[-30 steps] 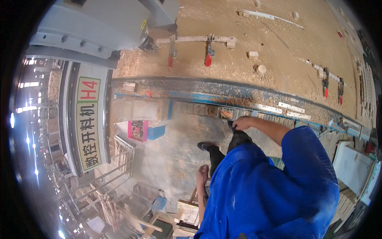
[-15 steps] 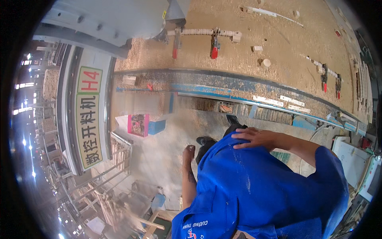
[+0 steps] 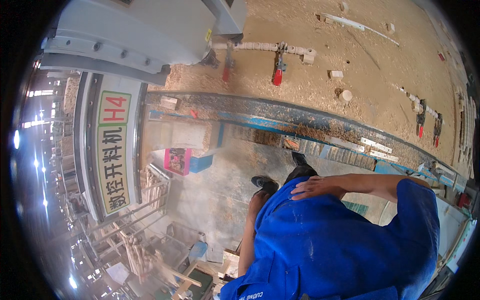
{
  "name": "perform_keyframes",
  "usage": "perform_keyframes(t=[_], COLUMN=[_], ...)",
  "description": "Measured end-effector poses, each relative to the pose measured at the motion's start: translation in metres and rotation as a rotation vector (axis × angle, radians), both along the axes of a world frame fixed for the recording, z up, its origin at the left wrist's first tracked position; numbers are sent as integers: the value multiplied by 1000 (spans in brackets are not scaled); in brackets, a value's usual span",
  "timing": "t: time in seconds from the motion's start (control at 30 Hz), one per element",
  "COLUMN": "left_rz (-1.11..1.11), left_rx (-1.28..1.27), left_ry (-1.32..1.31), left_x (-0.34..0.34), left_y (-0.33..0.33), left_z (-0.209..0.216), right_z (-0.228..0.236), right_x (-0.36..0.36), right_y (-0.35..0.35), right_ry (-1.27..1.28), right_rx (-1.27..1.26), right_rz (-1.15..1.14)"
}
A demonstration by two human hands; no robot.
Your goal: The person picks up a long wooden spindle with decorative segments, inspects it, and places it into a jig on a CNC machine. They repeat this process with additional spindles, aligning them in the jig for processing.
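My right hand (image 3: 316,187) lies flat on the front of my blue shirt (image 3: 340,240), near its lower hem. Its fingers are stretched out and somewhat spread, with nothing held. Down beside my dark trousers hangs my left hand (image 3: 257,204), close to the shirt's edge. Its fingers are mostly hidden against the leg, so their pose is unclear. Ahead stands a machine bed (image 3: 370,75) strewn with wood chips. On it, a toggle clamp with a red handle (image 3: 277,76) sits by a row of pale wooden pieces (image 3: 257,46). Neither hand touches the bed.
A grey machine housing (image 3: 135,30) moves over the bed at upper left, above a labelled white beam (image 3: 115,150). A pink box (image 3: 176,161) and a blue box (image 3: 201,163) stand on the floor. Wooden strips (image 3: 376,145) lie along the bed's near edge.
My left hand has come in from the side to beside my trousers. The right hand stays on the shirt. The view has shifted slightly, and the grey housing now reaches farther right over the bed.
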State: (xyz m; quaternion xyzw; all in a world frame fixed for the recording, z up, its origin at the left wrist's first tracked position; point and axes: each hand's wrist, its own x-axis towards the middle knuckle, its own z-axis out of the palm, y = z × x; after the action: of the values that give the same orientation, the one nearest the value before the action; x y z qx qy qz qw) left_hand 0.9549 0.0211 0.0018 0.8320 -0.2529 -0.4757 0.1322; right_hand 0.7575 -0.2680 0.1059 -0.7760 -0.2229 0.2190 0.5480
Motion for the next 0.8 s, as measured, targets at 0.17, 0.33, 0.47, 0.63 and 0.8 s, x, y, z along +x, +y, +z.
perform_keyframes(t=[0.17, 0.33, 0.47, 0.63, 0.8], left_rz=[75, 101, 24, 28, 24], left_rx=[57, 47, 17, 69, 74], left_ry=[-29, -10, -29, 0, -4], left_x=[-3, -5, -11, -12, -14], left_y=[1, 1, -4, -11, -15], left_z=[3, -2, -5, -3, 1], right_z=[-8, -10, -12, -12, -8], right_x=[3, 1, -4, -11, -16], right_y=[-9, -12, -13, -15, -16], right_ry=[-14, -22, -19, -23, -1], right_rx=[33, 40, 12, 5, -40], right_rz=[54, 65, 53, 35, 15])
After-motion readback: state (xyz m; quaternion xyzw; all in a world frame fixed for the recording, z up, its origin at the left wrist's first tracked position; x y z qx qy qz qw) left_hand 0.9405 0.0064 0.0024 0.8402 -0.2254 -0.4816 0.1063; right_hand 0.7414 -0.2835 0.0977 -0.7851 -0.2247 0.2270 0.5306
